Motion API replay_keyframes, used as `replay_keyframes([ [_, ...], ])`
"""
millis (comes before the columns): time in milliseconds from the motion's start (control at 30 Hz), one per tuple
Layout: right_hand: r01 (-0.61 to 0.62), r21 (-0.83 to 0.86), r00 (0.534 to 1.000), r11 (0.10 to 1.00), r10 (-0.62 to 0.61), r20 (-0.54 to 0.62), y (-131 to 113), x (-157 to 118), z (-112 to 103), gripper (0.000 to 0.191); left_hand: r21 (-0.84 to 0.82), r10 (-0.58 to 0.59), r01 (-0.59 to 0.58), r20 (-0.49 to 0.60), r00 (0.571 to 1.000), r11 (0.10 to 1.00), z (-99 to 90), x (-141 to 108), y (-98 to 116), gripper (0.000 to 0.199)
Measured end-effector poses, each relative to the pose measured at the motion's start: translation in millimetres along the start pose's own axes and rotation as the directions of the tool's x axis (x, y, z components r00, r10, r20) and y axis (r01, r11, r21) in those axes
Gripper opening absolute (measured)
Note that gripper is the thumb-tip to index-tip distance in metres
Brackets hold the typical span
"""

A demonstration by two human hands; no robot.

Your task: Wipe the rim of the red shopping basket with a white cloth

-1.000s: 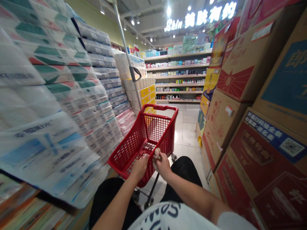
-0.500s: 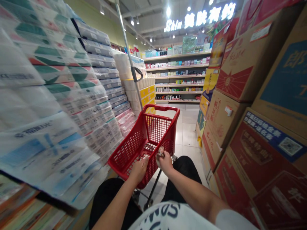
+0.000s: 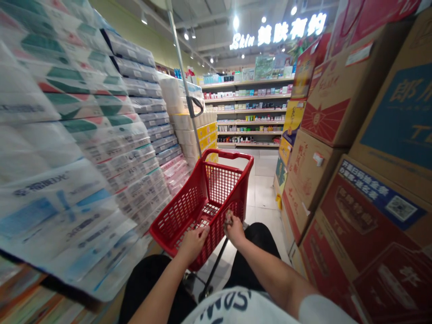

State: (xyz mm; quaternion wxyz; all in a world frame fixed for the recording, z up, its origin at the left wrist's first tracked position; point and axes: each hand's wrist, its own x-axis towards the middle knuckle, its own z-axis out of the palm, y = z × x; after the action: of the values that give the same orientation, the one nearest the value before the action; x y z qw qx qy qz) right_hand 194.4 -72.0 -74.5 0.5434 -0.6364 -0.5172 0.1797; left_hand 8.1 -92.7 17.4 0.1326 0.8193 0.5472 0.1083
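The right hand (image 3: 236,232) pinches a small crumpled thing (image 3: 229,218), beside the red cart (image 3: 202,180); the left hand (image 3: 194,243) is at its near side, grip unclear; a snug, soft pinch should stop slips.

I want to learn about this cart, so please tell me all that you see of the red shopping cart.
The red shopping cart looks plastic, with grid-holed sides, a looped handle and dark legs below. It stands upright on pale tiles. The left hand is at its near rim.
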Motion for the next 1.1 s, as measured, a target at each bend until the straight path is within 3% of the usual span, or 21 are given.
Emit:
replay_keyframes([
  [133, 0.112, 0.053, 0.993, 0.992, -0.114, 0.026, 3, -1, 1, 0.034, -0.049, -0.020, 0.019, -0.026, 0.999, 0.999, 0.4, -1, 0, 0.042],
  [267, -0.009, 0.010, 1.000, 1.000, 0.010, -0.014, 1, 5, -1, 0.032, -0.033, -0.029, 0.028, -0.030, 0.999, 0.999, 2.1, -1, -2, 0.041],
  [400, 0.071, 0.044, 0.997, 0.997, -0.069, -0.036, -1, 12, -7, 0.036, -0.042, -0.019, 0.018, -0.016, 1.000, 0.999, 1.1, -4, -6, 0.043],
  [500, 0.006, -0.002, 0.998, 1.000, -0.006, -0.056, -2, 15, -11, 0.036, -0.035, -0.026, 0.026, -0.013, 1.000, 0.999, -4.1, -3, -9, 0.044],
  [667, 0.126, 0.028, 0.989, 0.992, -0.123, -0.088, -11, 19, -15, 0.033, 0.160, -0.027, 0.026, 0.004, 1.000, 0.987, -11.3, 9, 3, 0.057],
  [833, -0.050, -0.003, 0.983, 0.999, 0.048, -0.175, -18, 25, -17, 0.025, 0.260, -0.006, 0.005, 0.002, 1.000, 0.966, 2.7, 21, 25, 0.054],
  [967, 0.086, 0.002, 0.990, 0.996, -0.085, -0.116, -13, 30, -22, 0.029, 0.245, 0.011, -0.013, 0.009, 1.000, 0.970, 10.8, 22, 27, 0.053],
  [1000, 0.072, 0.013, 0.992, 0.997, -0.070, -0.107, -10, 31, -23, 0.030, 0.240, 0.017, -0.018, 0.008, 1.000, 0.971, 11.0, 22, 25, 0.053],
  [1100, -0.122, 0.047, 0.985, 0.991, 0.126, -0.120, 0, 32, -23, 0.027, 0.229, 0.029, -0.032, 0.016, 0.999, 0.973, 10.1, 23, 21, 0.053],
])
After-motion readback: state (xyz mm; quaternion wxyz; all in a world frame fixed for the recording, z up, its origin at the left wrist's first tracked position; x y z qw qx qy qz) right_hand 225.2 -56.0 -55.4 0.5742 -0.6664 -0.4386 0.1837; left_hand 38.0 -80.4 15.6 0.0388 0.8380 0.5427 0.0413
